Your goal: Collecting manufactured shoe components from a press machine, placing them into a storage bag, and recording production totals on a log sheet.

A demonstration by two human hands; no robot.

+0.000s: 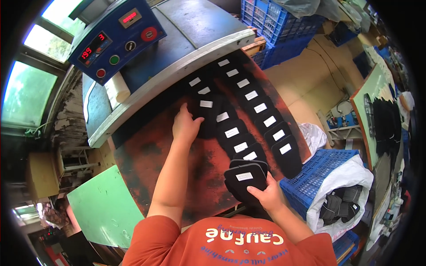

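My right hand (269, 193) grips a small stack of flat black fabric pieces (237, 185) with rounded ends, its thumb on top; the uppermost one bears a white label. With thumb and fingers apart, my left hand (186, 125) is over the reddish, dark-stained work plate (151, 164). It is closest to a black piece (207, 122) in the left row, and I cannot tell whether it touches it. Two overlapping rows of such labelled pieces run away from me; the right row (261, 116) reaches toward the far edge of the plate.
A blue machine control box (117, 42) with lit displays and buttons stands above a pale-edged platen (177, 66) at far left. Blue crates (277, 26) stand behind. At right, a blue basket (306, 175) adjoins a white sack (326, 217) of dark bundles. A green board (104, 206) lies left.
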